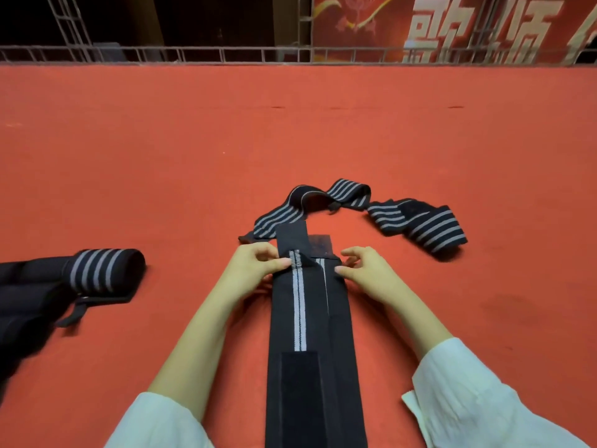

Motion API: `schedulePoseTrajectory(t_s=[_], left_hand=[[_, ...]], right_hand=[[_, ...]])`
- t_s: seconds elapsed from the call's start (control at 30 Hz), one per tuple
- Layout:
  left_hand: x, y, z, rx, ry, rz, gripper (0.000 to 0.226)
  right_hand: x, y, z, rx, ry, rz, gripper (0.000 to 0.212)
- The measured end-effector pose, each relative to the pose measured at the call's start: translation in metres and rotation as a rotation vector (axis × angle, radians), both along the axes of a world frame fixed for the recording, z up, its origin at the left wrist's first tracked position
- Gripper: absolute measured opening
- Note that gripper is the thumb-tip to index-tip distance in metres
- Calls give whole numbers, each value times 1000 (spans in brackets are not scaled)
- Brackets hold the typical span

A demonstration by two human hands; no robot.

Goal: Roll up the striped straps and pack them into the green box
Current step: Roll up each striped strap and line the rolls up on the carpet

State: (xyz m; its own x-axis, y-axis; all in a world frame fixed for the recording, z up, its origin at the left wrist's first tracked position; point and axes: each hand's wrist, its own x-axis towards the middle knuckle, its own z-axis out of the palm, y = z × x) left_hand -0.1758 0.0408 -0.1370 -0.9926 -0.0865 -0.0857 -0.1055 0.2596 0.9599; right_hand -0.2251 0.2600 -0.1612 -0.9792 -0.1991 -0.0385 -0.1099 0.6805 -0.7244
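Left fingers pinching strap end, right fingers pinching opposite edge

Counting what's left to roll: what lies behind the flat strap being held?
Loose striped strapping lies looped on the red carpet; the tip of the flat strap covers part. One strap or two: unclear.

We saw a red carpet spread wide and flat up to a grey metal truss rail along its far edge. Beyond the rail, at the right, hung a red banner with large white characters. The space to the left lay dark.
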Motion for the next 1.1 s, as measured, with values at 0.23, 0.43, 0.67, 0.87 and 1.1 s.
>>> schedulePoseTrajectory(t_s=[0.23,0.43,0.67,0.87,1.1], left_hand=[[-41,23,-9,43,33,-16,19],[-52,16,-19,8,121,16,22],[-55,20,-23,40,111,-2,15],[-55,29,-23,102,110,0,20],[-57,31,-28,82,138,18,23]], right_hand=[[-26,-11,-19,58,74,-59,18],[-27,-8,-14,-399,-55,29,24],[-24,-9,-1,-843,-310,62,24],[-24,-7,-1,-906,-356,119,32],[-22,-7,2,-938,-385,153,37]])
